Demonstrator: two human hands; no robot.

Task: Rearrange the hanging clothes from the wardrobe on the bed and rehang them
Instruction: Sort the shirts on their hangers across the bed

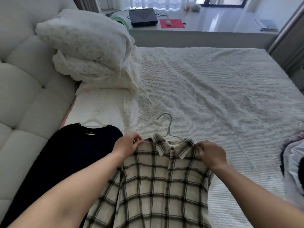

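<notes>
On the bed point(213, 79), both hands' fingers point(137, 139) pinch the plaid shirt's point(156, 186) shoulders (hanger point(167, 127) inside).

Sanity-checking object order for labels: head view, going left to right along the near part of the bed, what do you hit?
Tufted headboard → dark sweater on a white hanger → left hand → plaid shirt on a pale green hanger → right hand → bare bedspread → crumpled garment at the right edge.
</notes>
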